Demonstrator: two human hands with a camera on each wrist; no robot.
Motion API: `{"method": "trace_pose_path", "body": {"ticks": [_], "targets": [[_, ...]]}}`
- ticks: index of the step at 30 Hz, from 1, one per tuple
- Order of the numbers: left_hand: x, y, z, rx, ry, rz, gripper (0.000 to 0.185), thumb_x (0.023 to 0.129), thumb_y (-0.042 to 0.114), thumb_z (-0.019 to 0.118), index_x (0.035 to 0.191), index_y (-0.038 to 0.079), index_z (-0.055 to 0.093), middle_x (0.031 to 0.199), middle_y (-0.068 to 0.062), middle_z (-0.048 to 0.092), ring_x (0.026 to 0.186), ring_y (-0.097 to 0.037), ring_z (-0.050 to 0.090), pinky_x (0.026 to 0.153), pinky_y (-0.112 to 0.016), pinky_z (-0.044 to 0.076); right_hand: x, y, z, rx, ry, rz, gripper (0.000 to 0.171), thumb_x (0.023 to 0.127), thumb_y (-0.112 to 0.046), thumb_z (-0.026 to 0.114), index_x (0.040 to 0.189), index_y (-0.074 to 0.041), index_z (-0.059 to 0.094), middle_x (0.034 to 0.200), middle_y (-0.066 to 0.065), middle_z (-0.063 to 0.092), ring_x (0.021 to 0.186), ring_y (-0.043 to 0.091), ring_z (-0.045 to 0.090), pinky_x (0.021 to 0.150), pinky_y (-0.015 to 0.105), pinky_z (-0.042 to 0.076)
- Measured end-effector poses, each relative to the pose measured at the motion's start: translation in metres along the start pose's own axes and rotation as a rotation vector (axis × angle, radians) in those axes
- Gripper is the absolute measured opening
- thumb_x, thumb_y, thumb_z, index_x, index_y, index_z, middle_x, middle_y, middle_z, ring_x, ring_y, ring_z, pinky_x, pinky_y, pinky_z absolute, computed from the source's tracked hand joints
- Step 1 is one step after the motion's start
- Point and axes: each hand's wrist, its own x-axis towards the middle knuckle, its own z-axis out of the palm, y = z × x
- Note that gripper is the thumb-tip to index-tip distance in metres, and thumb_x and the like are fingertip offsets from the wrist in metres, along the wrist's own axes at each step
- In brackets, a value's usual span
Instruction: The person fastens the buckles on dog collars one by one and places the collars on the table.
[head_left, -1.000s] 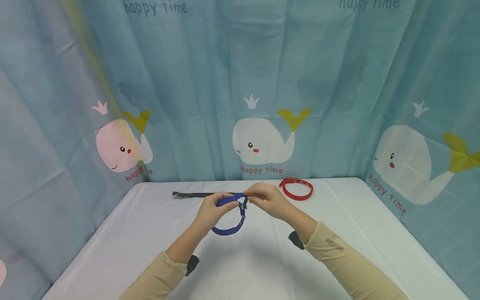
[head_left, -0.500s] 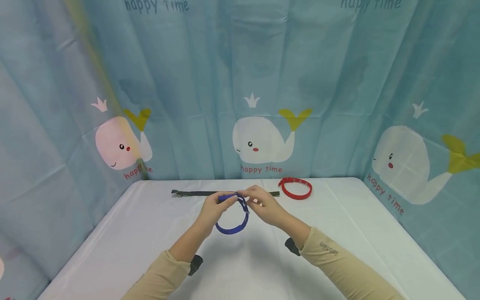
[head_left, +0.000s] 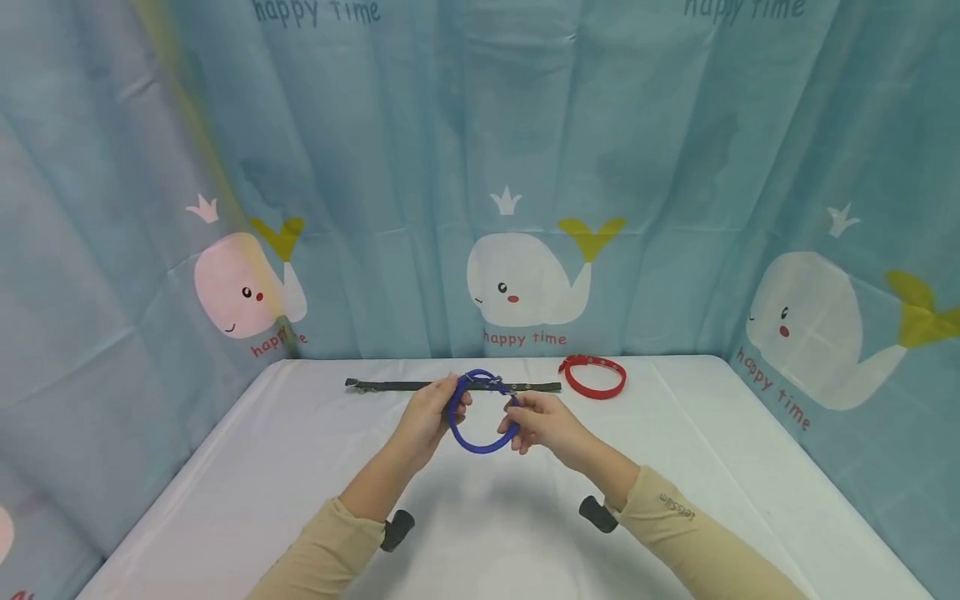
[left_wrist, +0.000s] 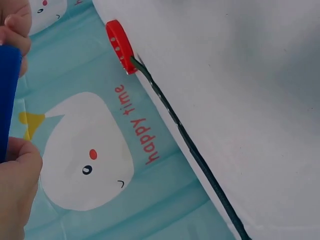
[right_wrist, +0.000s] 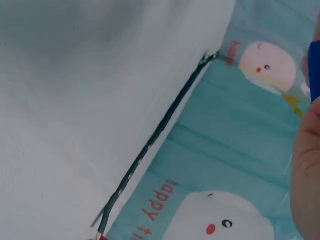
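Left hand (head_left: 427, 417) and right hand (head_left: 551, 425) each pinch one side of blue collar (head_left: 483, 450), loop raised between my hands. Likely light, bendy yet springy, hardly fragile, I judge; best hold: bare strap below metal fittings (head_left: 496, 382).

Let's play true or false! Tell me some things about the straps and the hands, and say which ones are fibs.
1. The left hand and the right hand both hold the blue strap. True.
2. The red strap is stretched out straight. False: the red strap makes a loop.
3. The dark strap lies stretched out on the table. True.
4. The blue strap lies flat on the table. False: it is held up above it.
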Motion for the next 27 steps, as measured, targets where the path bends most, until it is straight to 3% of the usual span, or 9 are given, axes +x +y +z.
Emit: {"method": "trace_pose_path", "body": {"ticks": [6, 12, 18, 22, 27], "targets": [[0.0, -0.008, 0.002, 0.143, -0.084, -0.013, 0.046, 0.106, 0.034, 0.038, 0.113, -0.005, 0.061, 0.096, -0.007, 0.072, 0.088, -0.02, 0.064, 0.085, -0.036, 0.049, -0.004, -0.003, -0.02, 0.028, 0.103, 0.042, 0.024, 0.099, -0.017, 0.056, 0.107, 0.006, 0.057, 0.088, 0.019, 0.065, 0.059, 0.014, 0.052, 0.06, 0.024, 0.047], [0.003, -0.013, 0.01, 0.145, -0.164, -0.084, 0.058, 0.105, 0.045, 0.036, 0.124, -0.004, 0.059, 0.115, -0.015, 0.068, 0.102, -0.027, 0.065, 0.086, -0.037, 0.051, -0.007, -0.005, -0.039, 0.023, 0.16, 0.088, 0.026, 0.099, -0.018, 0.057, 0.11, 0.006, 0.058, 0.078, 0.008, 0.062, 0.055, 0.012, 0.045, 0.057, 0.022, 0.042], [0.011, -0.025, 0.023, 0.147, -0.147, -0.202, 0.044, 0.101, 0.038, 0.051, 0.117, -0.002, 0.061, 0.108, -0.012, 0.071, 0.096, -0.026, 0.068, 0.091, -0.042, 0.047, -0.009, -0.001, -0.051, 0.078, 0.197, 0.16, 0.025, 0.099, -0.018, 0.057, 0.108, 0.006, 0.059, 0.076, 0.006, 0.063, 0.052, 0.01, 0.041, 0.055, 0.021, 0.038], [0.015, -0.037, 0.032, 0.124, -0.108, -0.25, 0.028, 0.098, 0.024, 0.06, 0.106, -0.002, 0.063, 0.101, -0.012, 0.073, 0.098, -0.028, 0.069, 0.1, -0.052, 0.04, -0.015, 0.011, -0.057, 0.118, 0.235, 0.22, 0.032, 0.1, -0.021, 0.057, 0.117, 0.006, 0.057, 0.088, 0.009, 0.068, 0.057, 0.01, 0.046, 0.061, 0.022, 0.042], [0.02, -0.05, 0.043, 0.074, -0.059, -0.287, 0.025, 0.097, 0.021, 0.06, 0.106, -0.002, 0.063, 0.104, -0.014, 0.072, 0.1, -0.028, 0.068, 0.101, -0.054, 0.039, -0.025, 0.026, -0.063, 0.16, 0.255, 0.29, 0.043, 0.101, -0.024, 0.054, 0.128, 0.008, 0.048, 0.104, 0.017, 0.066, 0.064, 0.012, 0.052, 0.063, 0.022, 0.046]]}}
